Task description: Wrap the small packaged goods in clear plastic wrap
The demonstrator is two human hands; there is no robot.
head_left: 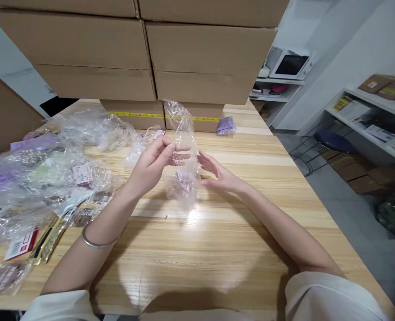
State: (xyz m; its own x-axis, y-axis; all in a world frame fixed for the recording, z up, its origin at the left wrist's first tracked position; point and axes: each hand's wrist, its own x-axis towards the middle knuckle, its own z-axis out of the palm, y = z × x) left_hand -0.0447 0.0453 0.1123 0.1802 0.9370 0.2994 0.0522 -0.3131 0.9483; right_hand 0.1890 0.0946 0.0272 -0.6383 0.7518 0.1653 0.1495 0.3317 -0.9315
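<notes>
A crinkled clear plastic bag [187, 147] hangs upright over the middle of the table, with small pinkish pieces blurred near its lower end. My left hand [155, 160] grips the bag's left edge between thumb and fingers, and the fingertips show through the film. On the other side, my right hand [219, 174] has its fingers apart, its tips close to the bag's right edge; whether they touch it I cannot tell. Behind my left hand lies another clear plastic bag [139, 149].
A pile of clear plastic bags [50, 169] covers the table's left side, with gold strips [53, 236] and a red-and-white card [22, 243] before it. Stacked cardboard boxes [197, 53] stand at the back. A purple packet [226, 125] lies on the wooden table [251, 249].
</notes>
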